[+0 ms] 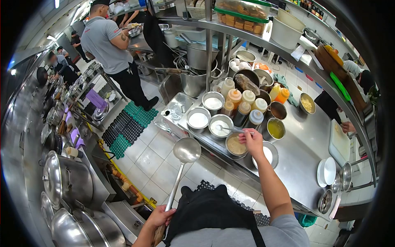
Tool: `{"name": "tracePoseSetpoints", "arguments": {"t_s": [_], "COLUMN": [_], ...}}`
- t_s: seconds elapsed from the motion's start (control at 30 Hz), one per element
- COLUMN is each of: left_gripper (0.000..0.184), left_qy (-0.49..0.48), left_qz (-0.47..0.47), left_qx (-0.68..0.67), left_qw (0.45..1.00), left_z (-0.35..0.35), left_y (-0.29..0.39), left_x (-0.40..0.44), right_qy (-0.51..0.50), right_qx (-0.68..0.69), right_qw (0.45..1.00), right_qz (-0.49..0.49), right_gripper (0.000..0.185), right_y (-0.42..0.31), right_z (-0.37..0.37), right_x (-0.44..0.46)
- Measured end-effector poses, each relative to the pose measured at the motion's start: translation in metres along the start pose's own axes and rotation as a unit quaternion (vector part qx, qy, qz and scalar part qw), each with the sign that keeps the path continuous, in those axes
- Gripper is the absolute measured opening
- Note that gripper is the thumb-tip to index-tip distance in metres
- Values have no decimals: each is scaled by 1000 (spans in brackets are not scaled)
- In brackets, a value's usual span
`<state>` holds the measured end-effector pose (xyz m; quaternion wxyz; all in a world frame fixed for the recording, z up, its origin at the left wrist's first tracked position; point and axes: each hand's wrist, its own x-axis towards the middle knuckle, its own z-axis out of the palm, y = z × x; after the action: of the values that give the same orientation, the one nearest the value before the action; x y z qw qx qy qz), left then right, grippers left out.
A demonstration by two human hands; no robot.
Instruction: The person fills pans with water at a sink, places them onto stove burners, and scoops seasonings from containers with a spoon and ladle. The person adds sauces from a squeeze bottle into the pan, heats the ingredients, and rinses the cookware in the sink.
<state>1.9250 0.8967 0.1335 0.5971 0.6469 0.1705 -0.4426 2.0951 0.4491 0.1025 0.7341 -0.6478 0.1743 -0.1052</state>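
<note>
My left hand [160, 216] is closed round the handle of a large steel ladle [187, 150], held out over the floor with its bowl up. Between the fingers of my right hand [252, 140] is a small metal spoon [227, 129], its tip in a steel bowl of white powder [215, 120]. Below that hand sits a bowl of tan powder [236, 145], and a bowl of white contents [266, 154] lies partly behind my forearm. Two more bowls of white powder [198, 120] stand to the left. Several squeeze bottles [256, 117] are grouped just behind.
The steel counter [300, 142] carries a pot of yellow-green liquid [275, 129], white bowls [326, 171] and a cutting board [340, 140]. An overhead shelf [284, 46] crosses above. Large pots [68, 177] line the left. A co-worker [109, 49] stands beyond the floor mats [125, 127].
</note>
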Motion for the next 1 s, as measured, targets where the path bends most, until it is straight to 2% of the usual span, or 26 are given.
{"name": "tracePoseSetpoints", "arguments": {"t_s": [0.07,0.37,0.7,1.0], "left_gripper": [34,32,32,33], "left_qy": [0,0,-14,-20], "left_qz": [-1,0,4,9], "left_qx": [0,-3,2,20], "left_qw": [1000,1000,1000,1000], "left_z": [1,2,-2,-2], "left_y": [1,6,9,15], "left_x": [0,-2,4,2], "right_qy": [-40,13,6,-10], "right_qx": [-37,50,19,76], "right_qw": [998,997,999,995], "right_qz": [-31,57,43,58], "right_gripper": [21,23,23,22], "right_y": [5,-11,-18,-43], "right_z": [5,4,-4,1], "right_x": [3,5,0,-8]}}
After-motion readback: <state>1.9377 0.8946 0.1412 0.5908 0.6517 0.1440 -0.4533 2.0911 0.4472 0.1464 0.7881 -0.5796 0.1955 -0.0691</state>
